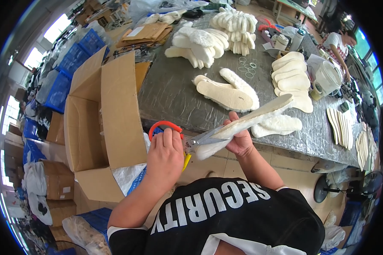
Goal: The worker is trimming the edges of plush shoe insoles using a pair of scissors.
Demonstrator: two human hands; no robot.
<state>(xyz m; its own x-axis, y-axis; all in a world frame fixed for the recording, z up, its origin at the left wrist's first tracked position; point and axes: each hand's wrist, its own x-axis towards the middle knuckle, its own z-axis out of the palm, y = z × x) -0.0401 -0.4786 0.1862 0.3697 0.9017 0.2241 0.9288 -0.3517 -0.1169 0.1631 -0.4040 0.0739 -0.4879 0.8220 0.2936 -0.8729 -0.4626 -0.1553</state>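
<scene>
My left hand [166,148] is closed round the handles of a pair of scissors [205,139], one handle red and one yellow. The blades are parted and lie against the edge of a white fleece insole [259,114]. My right hand [241,142] grips that insole from beneath, its thumb up beside the edge; a second fleecy layer seems to lie along it. On the table just beyond are a pair of insoles with a beige sole side and woolly edges [227,94]. Another fleece pair [278,125] rests right of my right hand.
The dark, film-covered table [166,93] carries fleece insole piles [195,44], a taller stack [238,27], beige insoles [291,76], rubber bands [247,67] and a white bucket [329,77]. An open cardboard box [121,114] stands at left. Another person [340,44] works at far right.
</scene>
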